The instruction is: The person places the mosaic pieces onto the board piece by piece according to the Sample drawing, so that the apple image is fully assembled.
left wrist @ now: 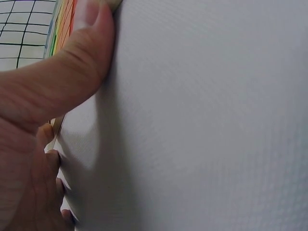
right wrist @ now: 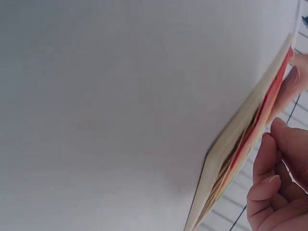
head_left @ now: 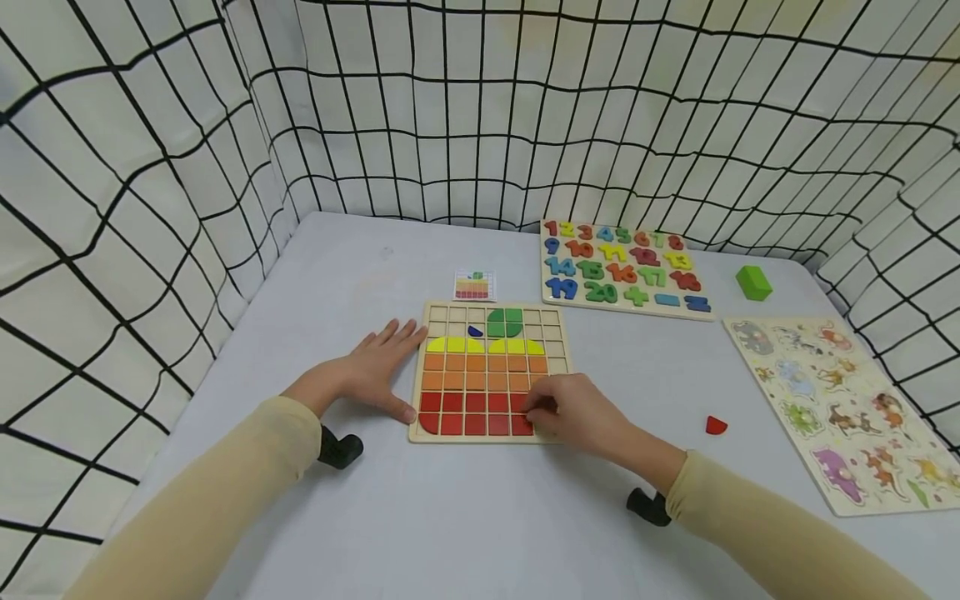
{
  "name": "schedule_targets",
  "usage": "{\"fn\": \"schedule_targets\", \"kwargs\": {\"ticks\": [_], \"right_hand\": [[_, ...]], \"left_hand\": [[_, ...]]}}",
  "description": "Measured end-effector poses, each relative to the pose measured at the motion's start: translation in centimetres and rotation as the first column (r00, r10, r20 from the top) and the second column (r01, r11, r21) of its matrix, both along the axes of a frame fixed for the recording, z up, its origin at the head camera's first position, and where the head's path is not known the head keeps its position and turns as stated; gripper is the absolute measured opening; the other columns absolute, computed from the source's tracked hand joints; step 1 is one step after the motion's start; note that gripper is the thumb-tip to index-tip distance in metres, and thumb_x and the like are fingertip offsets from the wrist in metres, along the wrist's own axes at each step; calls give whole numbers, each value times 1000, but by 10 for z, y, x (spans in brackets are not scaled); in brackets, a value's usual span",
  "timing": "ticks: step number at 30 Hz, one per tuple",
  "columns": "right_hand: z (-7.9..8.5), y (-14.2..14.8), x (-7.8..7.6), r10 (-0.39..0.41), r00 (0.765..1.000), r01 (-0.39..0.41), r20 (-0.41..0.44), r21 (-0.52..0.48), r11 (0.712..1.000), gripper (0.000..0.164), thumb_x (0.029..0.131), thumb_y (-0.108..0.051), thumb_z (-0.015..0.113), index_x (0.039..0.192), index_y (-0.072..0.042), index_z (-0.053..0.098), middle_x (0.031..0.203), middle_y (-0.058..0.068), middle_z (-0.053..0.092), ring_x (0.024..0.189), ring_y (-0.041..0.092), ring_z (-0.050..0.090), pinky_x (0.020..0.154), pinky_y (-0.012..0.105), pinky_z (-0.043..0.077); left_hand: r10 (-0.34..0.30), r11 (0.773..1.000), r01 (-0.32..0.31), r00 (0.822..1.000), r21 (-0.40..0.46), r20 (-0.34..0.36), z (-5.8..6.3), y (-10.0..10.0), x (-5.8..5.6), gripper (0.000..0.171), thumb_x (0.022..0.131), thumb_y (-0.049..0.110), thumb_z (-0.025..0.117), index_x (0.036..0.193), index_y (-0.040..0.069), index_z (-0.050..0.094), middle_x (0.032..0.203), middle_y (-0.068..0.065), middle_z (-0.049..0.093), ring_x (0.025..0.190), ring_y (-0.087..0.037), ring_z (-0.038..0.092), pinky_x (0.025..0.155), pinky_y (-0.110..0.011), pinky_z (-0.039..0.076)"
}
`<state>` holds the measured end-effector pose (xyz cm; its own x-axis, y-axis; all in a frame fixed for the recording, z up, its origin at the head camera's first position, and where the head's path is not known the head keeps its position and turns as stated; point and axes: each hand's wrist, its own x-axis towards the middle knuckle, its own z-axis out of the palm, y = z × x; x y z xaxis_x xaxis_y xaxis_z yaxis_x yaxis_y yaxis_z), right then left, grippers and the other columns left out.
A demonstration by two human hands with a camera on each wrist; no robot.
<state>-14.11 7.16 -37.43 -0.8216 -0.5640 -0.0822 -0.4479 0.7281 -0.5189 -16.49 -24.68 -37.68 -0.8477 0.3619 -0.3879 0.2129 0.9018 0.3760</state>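
Observation:
A wooden grid board (head_left: 558, 358) lies flat, filled with red tiles (head_left: 474, 402) in its lower rows, orange tiles (head_left: 465, 381) above, then yellow pieces (head_left: 453, 345), green pieces (head_left: 505, 322) and a small dark blue piece (head_left: 476, 332). My left hand (head_left: 378, 371) rests beside the board's left edge, fingers spread, its thumb at the lower left corner. Over the right end of the red rows, my right hand (head_left: 573, 412) has curled fingers. Thumb and index fingertips (right wrist: 278, 123) meet in a pinch at a red tile, mostly hidden by the hand.
A patterned card (head_left: 474, 285) stands behind the board. Further right are a number puzzle (head_left: 626, 310), a green block (head_left: 753, 283) and an animal puzzle (head_left: 836, 500). One loose red rounded piece (head_left: 716, 426) lies on the table (head_left: 480, 517). Black netting surrounds the table's back and sides.

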Motion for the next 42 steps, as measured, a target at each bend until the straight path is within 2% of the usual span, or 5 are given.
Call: {"fn": "schedule_targets", "kwargs": {"ticks": [6, 14, 22, 34, 42], "right_hand": [[11, 50, -9, -109, 994, 108, 32, 22, 994, 8, 94, -7, 72, 101, -10, 76, 95, 1, 73, 84, 14, 60, 75, 26, 57], [17, 155, -22, -217, 976, 217, 15, 24, 976, 18, 100, -4, 63, 115, -2, 72, 100, 11, 75, 83, 17, 65, 64, 21, 54], [6, 217, -18, -253, 962, 232, 105, 173, 957, 20, 93, -15, 74, 109, -3, 73, 96, 3, 75, 87, 17, 62, 68, 21, 51], [-1, 209, -13, -271, 958, 257, 92, 141, 956, 15, 91, -16, 78, 98, -10, 65, 93, 0, 69, 86, 17, 59, 65, 21, 49], [4, 140, -16, -180, 977, 183, 116, -12, 983, 10, 93, -10, 74, 104, -11, 73, 100, 3, 72, 91, 18, 63, 77, 24, 57]], "left_hand": [[-5, 1000, 5, 1000, -1, -5, -4, 0, -1, 130, 72, 51, 89, 165, 6, 10, 172, -21, 4, 158, -46, -4, 126, -66, 4], [-13, 1000, 13, 1000, -13, -15, -5, -3, -2, 131, 72, 53, 89, 165, 6, 9, 172, -21, 3, 158, -47, -5, 126, -67, 4], [-5, 1000, 5, 1000, -7, -11, -2, -1, -2, 131, 70, 51, 90, 164, 5, 11, 172, -23, 5, 158, -48, -4, 125, -68, 4], [-2, 1000, 1, 1000, -20, -12, -3, 0, -3, 132, 70, 51, 90, 165, 5, 10, 172, -23, 4, 158, -47, -4, 125, -67, 4], [-7, 1000, 6, 1000, -15, -12, -2, 1, -2, 131, 71, 50, 90, 164, 4, 11, 171, -23, 4, 158, -47, -4, 126, -67, 4]]}}
